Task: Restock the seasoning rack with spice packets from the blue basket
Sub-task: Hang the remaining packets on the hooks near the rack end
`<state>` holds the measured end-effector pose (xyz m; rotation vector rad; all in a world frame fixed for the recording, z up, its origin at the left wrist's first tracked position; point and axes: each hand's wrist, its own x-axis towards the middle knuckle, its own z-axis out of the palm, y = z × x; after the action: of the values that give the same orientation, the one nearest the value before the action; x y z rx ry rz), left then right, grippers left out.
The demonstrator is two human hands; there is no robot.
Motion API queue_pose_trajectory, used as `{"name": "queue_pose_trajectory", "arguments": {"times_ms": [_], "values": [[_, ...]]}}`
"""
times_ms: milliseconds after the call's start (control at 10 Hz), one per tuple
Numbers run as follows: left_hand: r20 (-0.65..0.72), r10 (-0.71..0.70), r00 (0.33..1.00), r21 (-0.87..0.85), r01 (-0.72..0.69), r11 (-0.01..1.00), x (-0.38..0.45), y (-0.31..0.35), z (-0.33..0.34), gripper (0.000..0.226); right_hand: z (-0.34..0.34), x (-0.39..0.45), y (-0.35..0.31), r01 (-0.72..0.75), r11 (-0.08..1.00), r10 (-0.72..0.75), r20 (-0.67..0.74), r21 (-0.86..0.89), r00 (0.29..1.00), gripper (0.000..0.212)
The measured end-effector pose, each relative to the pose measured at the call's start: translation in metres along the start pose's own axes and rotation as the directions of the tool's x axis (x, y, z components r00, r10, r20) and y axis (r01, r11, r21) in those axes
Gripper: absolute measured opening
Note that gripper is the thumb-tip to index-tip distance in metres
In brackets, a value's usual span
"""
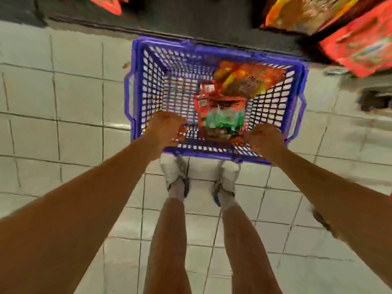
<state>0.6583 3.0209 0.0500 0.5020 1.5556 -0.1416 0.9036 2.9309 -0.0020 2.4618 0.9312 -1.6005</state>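
Basket (214, 49): on the floor (63, 92), just beyond your feet (177, 177).
Packets (222, 111): in the basket, right of middle.
Your hands: left hand (167, 130) and right hand (265, 141) over its near rim.
Rack packets (358, 43): far right.

Head view, steeply down over basket (146, 85)

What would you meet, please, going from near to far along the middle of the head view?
Shoes → blue basket's near rim → red and green packet → orange packet → basket's far rim.
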Motion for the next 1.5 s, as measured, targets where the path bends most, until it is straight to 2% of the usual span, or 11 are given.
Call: {"name": "queue_pose_trajectory", "arguments": {"times_ms": [100,200,500,600,700,900,1000,1100,1300,1400,1500], "values": [[0.028,0.002,1.0,0.105,-0.005,0.994,0.065,-0.025,0.01,0.016,0.035,0.071,0.026,0.013,0.959,-0.012,0.004,-0.282,1.0,0.06],[-0.038,0.033,0.999,0.374,-0.016,0.927,0.136,-0.041,0.014,0.024,0.062,0.134,0.047,-0.155,0.97,0.149,-0.043,-0.19,0.988,0.035],[-0.046,0.19,0.981,0.642,-0.117,0.757,0.171,-0.069,0.014,0.022,0.099,0.189,0.063,-0.351,0.909,0.345,-0.066,-0.227,0.936,0.076],[0.003,0.218,0.976,0.685,-0.16,0.711,0.177,-0.068,0.009,0.018,0.091,0.177,0.058,-0.261,0.965,0.261,-0.034,-0.005,0.965,0.048],[0.016,0.311,0.95,0.635,-0.25,0.731,0.182,-0.069,0.0,0.075,0.086,0.16,0.046,-0.215,0.853,0.185,0.109,0.476,0.977,0.035],[0.242,0.422,0.874,0.754,-0.443,0.485,0.182,-0.07,-0.006,0.119,0.049,0.139,0.015,-0.528,0.433,0.064,0.559,0.731,0.827,0.035],[0.356,0.535,0.766,0.655,-0.613,0.442,0.177,-0.072,0.006,0.08,0.044,0.137,0.004,-0.526,0.479,-0.011,0.604,0.703,0.797,0.02],[0.133,0.636,0.76,0.545,-0.592,0.593,0.174,-0.074,0.01,0.033,0.04,0.145,-0.003,-0.469,0.445,-0.038,0.539,0.763,0.841,0.015],[0.22,0.612,0.76,0.519,-0.622,0.586,0.179,-0.064,0.005,0.059,0.045,0.155,-0.001,-0.525,0.441,-0.028,0.596,0.728,0.803,0.035],[-0.03,0.582,0.813,0.398,-0.524,0.753,0.185,-0.055,0.01,0.023,0.053,0.158,0.001,-0.489,0.489,-0.004,0.562,0.723,0.827,0.031],[-0.198,0.567,0.8,0.479,-0.426,0.768,0.19,-0.053,0.006,0.018,0.062,0.175,0.017,-0.303,0.764,0.17,0.275,0.57,0.946,0.022]]}}
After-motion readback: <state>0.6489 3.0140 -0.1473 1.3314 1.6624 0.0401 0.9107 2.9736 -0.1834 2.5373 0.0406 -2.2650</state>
